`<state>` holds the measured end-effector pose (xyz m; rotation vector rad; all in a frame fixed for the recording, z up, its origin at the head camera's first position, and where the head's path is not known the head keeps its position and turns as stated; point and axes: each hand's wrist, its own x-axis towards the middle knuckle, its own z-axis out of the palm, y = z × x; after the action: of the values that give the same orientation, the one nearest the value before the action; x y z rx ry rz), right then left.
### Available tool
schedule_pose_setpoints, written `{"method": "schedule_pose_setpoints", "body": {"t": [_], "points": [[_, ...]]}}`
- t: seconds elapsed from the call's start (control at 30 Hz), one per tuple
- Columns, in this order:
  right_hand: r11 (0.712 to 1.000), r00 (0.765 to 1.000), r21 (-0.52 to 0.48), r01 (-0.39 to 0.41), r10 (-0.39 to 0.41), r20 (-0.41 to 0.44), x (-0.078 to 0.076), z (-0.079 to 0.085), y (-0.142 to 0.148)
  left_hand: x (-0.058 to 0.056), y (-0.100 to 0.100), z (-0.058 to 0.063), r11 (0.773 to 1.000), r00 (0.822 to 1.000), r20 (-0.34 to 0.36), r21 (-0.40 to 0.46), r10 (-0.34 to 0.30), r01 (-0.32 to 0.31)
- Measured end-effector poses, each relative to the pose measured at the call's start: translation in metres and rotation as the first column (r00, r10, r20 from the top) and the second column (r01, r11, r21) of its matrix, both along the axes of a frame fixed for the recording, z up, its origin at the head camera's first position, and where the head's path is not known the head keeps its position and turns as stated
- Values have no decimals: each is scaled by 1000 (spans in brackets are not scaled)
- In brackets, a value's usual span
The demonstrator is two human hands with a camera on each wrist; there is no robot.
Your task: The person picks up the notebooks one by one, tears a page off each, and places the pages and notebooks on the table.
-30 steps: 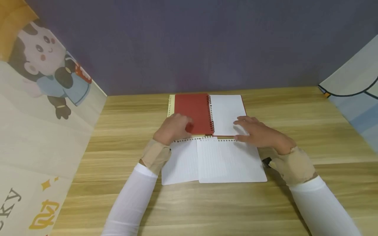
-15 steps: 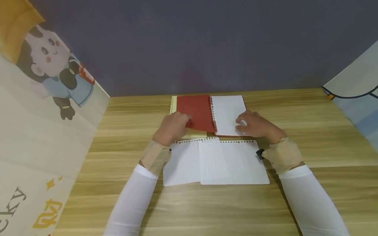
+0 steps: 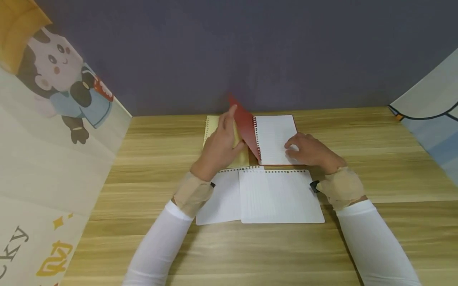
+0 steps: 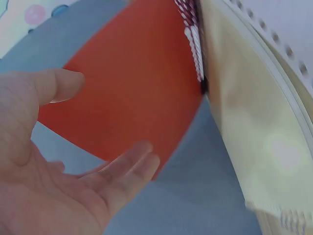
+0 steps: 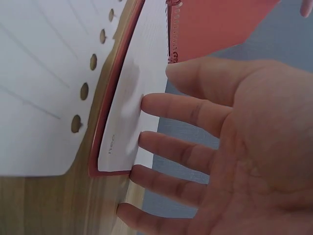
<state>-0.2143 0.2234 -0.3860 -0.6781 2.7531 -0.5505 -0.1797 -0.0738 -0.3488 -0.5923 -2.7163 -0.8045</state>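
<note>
A red-covered spiral notebook lies at the back of the table, its white page (image 3: pixel 273 137) uncovered on the right. Its red cover (image 3: pixel 246 125) stands raised at a slant from the coil. My left hand (image 3: pixel 219 147) is against that cover, fingers extended upward; in the left wrist view the thumb and fingertips overlap the red sheet (image 4: pixel 132 93). Under the cover, a yellow spiral notebook (image 3: pixel 241 158) shows on the left. My right hand (image 3: pixel 312 151) rests on the lower right of the white page, fingers spread and fingertips touching the paper in the right wrist view.
Two loose lined sheets (image 3: pixel 282 198) with punched holes lie overlapping in front of the notebooks. A dark wall (image 3: pixel 286 59) rises behind the table (image 3: pixel 229 254). Printed side panels (image 3: pixel 53 167) stand at the left and right.
The red cover has gone from lying flat to standing raised. My left hand has moved up with it, fingers straightening. My right hand has settled lower on the white page.
</note>
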Motion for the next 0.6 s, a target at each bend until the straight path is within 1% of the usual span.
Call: {"method": "schedule_pose_setpoints", "body": {"t": [0.07,0.13,0.2,0.23,0.3,0.43,0.47,0.53,0.6], "points": [[1000,1000,-4,-5,5,0,0,0,1,5,7,0,999,998,60,40,-29,27],[1000,1000,-6,-7,7,-2,0,0,2,9,13,-1,996,991,119,70,-67,59],[1000,1000,-5,-7,7,-4,-1,-1,2,13,19,-2,992,981,154,73,-115,105],[1000,1000,-6,-7,7,-6,-1,-1,2,14,22,-3,989,978,156,65,-139,130],[1000,1000,-12,-10,10,-11,-1,-2,3,17,27,-6,984,974,138,25,-177,175],[999,1000,-47,9,-8,6,-3,-1,3,20,33,-10,971,966,113,-27,-231,236],[998,999,-53,26,-25,24,-3,0,3,21,35,-11,969,964,115,-34,-240,245],[995,995,-67,79,-75,59,-4,3,3,22,37,-13,965,958,143,-44,-250,259],[988,988,-84,133,-126,86,-5,5,4,23,38,-15,958,951,175,-87,-257,274]]}}
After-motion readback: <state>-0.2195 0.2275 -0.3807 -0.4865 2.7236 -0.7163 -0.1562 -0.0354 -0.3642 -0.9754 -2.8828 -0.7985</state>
